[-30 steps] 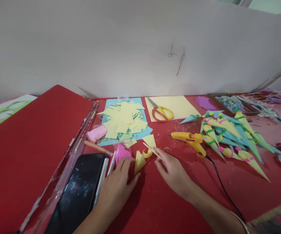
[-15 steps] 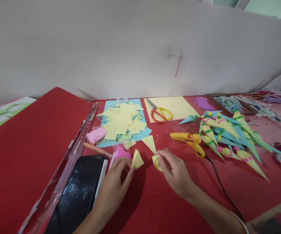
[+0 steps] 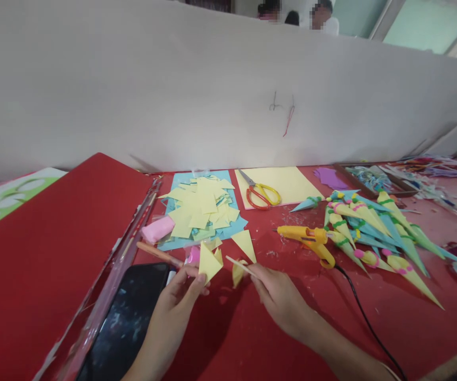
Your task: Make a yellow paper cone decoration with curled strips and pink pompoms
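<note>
Left fingers (image 3: 202,279): pinching folded yellow paper (image 3: 210,264), which rises above thumb | Right fingers (image 3: 255,275): gripping thin stick (image 3: 241,264), its tip projecting leftward

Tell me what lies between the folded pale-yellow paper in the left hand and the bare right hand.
The head view shows a small curled yellow piece on the red tabletop, partly crossed by the thin pale stick in the right hand.

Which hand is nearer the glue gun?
Right. The right hand, with a thin stick, is this side and left of the glue gun; the left hand, pinching folded yellow paper, is farther left, by the phone.
</note>
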Motion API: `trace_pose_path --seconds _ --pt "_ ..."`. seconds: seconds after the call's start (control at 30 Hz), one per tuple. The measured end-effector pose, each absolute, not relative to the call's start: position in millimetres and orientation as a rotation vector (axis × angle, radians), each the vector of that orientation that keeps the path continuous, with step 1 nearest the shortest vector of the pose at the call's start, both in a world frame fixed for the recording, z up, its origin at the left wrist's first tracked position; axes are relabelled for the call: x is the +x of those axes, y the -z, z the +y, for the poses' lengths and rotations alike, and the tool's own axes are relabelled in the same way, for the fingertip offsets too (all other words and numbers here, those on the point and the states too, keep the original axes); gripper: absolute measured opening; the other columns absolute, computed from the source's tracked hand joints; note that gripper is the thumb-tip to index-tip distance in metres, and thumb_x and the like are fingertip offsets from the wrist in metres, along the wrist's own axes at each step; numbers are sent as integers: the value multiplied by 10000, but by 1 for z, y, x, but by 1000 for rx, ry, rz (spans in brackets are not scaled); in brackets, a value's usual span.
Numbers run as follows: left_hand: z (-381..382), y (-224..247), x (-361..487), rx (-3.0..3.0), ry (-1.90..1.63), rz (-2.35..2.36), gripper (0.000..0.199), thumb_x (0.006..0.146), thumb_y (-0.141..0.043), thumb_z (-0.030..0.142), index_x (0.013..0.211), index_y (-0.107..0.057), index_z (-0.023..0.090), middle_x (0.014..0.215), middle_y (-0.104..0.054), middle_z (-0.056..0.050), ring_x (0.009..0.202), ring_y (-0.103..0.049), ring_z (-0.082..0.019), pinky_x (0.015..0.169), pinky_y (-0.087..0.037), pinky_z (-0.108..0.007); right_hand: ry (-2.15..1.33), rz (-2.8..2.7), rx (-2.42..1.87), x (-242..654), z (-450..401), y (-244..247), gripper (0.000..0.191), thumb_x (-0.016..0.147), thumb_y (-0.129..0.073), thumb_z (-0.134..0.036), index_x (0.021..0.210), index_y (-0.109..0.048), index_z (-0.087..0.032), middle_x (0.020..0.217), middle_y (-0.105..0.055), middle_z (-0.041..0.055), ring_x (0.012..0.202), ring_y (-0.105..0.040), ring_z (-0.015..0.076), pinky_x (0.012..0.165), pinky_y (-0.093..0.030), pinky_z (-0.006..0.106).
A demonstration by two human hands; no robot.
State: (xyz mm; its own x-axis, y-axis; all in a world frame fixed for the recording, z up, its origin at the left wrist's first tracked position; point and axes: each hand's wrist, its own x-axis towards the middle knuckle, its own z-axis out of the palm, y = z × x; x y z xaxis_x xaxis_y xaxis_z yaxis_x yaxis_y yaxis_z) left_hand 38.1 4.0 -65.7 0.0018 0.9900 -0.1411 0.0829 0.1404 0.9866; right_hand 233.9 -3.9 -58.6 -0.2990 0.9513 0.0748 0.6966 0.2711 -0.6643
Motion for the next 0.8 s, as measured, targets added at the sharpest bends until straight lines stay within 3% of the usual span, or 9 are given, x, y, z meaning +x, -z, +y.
trace_pose_path --seconds 0.23,0.43,0.6,0.73,0.8 --pt "4 47 48 1491 -960 1346 198 719 -534 355 610 -511 191 656 -526 12 631 -495 -135 625 -406 -234 -652 -1962 -1305 236 -7 53 230 863 -312 -161 960 -519 -187 845 -589 49 758 -569 149 668 -429 235" --pt "0 47 52 1690 -832 1245 141 734 -517 280 623 -528 195 708 -568 -10 710 -537 -158 679 -422 -260 -783 -1992 -1276 234 -11 55 285 833 -447 -267 1110 -447 -204 1043 -573 62 936 -550 178 773 -433 269" --pt "-4 47 53 1734 -793 1197 121 746 -507 234 634 -529 195 725 -573 -7 720 -542 -153 679 -423 -253 -869 -1959 -1266 232 -12 56 395 825 -470 -233 1202 -353 -227 953 -605 24 831 -582 149 710 -446 246" --pt "-7 52 55 1577 -807 1141 32 749 -499 223 770 -511 202 782 -557 -10 746 -541 -153 698 -437 -263 -847 -1953 -1220 230 -11 55 165 832 -438 -167 970 -509 -223 896 -588 10 770 -563 126 676 -426 220" --pt "-8 55 57 1462 -816 1082 106 753 -507 252 848 -490 207 830 -545 -18 775 -532 -155 738 -438 -284 -843 -1934 -1216 230 -11 55 98 837 -438 -181 875 -524 -206 842 -569 10 749 -550 125 645 -417 210"
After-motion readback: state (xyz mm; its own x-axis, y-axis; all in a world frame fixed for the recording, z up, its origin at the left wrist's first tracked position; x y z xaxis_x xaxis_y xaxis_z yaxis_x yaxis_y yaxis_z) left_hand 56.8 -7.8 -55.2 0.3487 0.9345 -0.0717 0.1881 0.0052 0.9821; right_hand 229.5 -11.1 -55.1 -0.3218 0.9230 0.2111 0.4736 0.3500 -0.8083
